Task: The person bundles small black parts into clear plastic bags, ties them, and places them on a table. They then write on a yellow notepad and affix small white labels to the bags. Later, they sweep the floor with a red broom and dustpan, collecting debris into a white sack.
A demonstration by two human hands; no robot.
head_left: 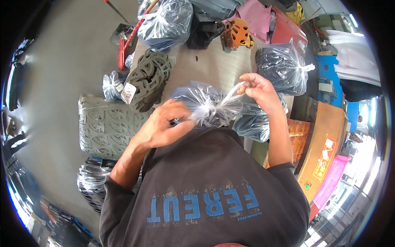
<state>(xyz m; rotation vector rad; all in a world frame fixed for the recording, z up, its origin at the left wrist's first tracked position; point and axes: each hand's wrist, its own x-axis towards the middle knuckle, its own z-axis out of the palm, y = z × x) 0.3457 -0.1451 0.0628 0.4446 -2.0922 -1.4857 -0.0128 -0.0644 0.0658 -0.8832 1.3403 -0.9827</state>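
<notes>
A clear plastic bag point(216, 108) with dark contents sits right in front of my body, its neck twisted and gathered in the middle. My left hand point(169, 123) is closed on one end of the bag's neck, with the thumb pressed toward the fingers. On the other side my right hand point(256, 88) pinches the other end between thumb and fingers, pulling it out taut to the upper right. What lies inside the bag is blurred by the shiny film.
Around the pale tabletop point(197, 68) stand tied bags, one at the back point(166, 24) and one at right point(284, 68). Grey-green cut-out sheets point(150, 76) lie at left, an orange perforated piece point(235, 33) at the back. A wooden box point(323, 144) stands at right.
</notes>
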